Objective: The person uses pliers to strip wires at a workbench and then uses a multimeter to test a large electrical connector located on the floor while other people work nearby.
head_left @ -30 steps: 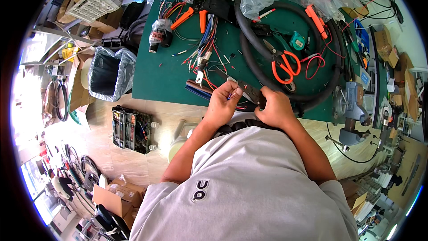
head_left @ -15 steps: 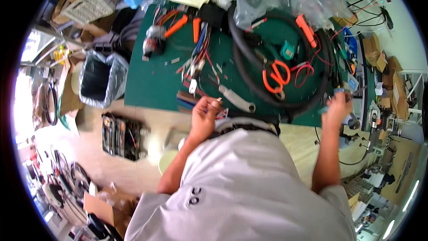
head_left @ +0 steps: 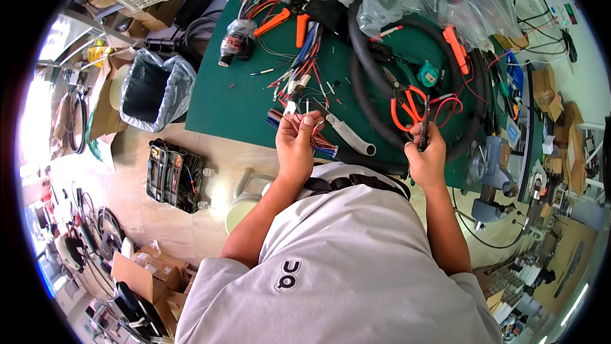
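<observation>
While left fingers [head_left: 307, 123] pinch wire [head_left: 320, 124] between their tips, right fingers [head_left: 435, 134] grip a dark tool [head_left: 425, 131].

Right hand [head_left: 427, 161] drawn inward, holding dark tool [head_left: 424, 135]

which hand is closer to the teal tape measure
Right. The right hand, gripping a dark tool, is almost straight below the tape measure in the picture; the left hand is farther off, below and well to its left.
</observation>
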{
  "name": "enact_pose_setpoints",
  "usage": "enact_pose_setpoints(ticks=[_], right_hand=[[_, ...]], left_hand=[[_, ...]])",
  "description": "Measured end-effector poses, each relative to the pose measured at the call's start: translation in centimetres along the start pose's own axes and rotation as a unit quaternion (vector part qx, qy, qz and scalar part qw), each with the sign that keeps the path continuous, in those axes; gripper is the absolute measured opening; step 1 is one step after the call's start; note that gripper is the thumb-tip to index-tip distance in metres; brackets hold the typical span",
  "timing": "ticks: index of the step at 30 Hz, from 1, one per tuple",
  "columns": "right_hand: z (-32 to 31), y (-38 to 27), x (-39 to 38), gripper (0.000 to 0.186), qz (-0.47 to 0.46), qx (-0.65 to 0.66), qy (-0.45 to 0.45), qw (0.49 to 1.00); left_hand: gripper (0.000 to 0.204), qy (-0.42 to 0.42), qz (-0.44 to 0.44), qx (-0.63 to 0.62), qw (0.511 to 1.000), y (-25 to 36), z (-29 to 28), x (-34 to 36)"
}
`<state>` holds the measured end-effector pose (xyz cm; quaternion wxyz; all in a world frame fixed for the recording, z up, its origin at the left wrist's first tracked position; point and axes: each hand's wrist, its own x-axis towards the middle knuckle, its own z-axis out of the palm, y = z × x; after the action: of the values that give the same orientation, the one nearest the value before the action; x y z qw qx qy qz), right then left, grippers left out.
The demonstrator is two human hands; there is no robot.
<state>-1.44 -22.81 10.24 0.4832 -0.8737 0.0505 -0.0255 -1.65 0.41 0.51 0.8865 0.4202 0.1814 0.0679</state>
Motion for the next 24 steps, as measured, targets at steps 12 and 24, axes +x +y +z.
enact_pose_setpoints(ticks=[12, 24], right_hand=[[2.7, -0.3, 0.2, 0.021, -0.064, -0.109, -0.13, 0.983], [4.1, -0.9, 2.1, 0.035, -0.075, -0.195, -0.259, 0.943]], left_hand=[[0.022, 0.061, -0.028, 0.052, 0.996, 0.6, -1.8, -0.4], [0.014, -0.133, -0.125, 0.029, 0.983, 1.3, 0.4, -0.7]])
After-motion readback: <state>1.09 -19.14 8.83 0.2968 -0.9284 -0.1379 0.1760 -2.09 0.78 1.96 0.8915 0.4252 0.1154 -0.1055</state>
